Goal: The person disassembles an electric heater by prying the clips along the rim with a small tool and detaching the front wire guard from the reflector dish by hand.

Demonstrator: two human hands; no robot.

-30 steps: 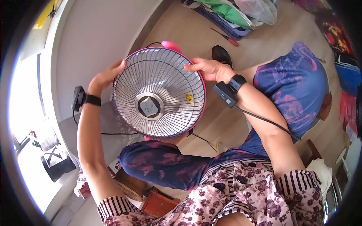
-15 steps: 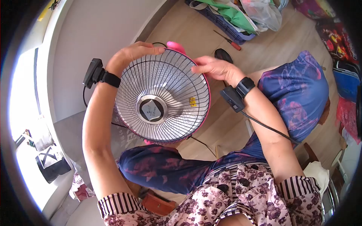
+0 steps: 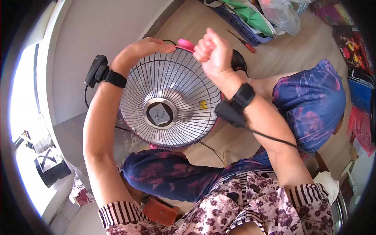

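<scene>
A round heater point(image 3: 160, 111) with a black wire grille, a silver dish and a pink rim stands tilted between the legs, its front facing up. My left hand point(image 3: 149, 47) grips its upper rim, thumb over the edge. My right hand point(image 3: 213, 53) is raised above the heater's upper right edge, its fingers curled together. Whether anything small lies between those fingers is hidden. A pink knob point(image 3: 186, 44) sticks out behind the rim, between the two hands. Each wrist wears a black strap with a box and a cable.
A red-handled screwdriver point(image 3: 248, 47) lies on the floor below a blue basket point(image 3: 256, 38) of bags. A black shoe point(image 3: 238, 62) is behind my right wrist. An orange-brown box point(image 3: 160, 210) sits near my left sleeve. At the right edge are colourful bags and a blue item point(image 3: 360, 88).
My left hand has moved from the left rim to the top rim. My right hand has let go of the right rim, risen and curled its fingers. The heater has shifted slightly right.
</scene>
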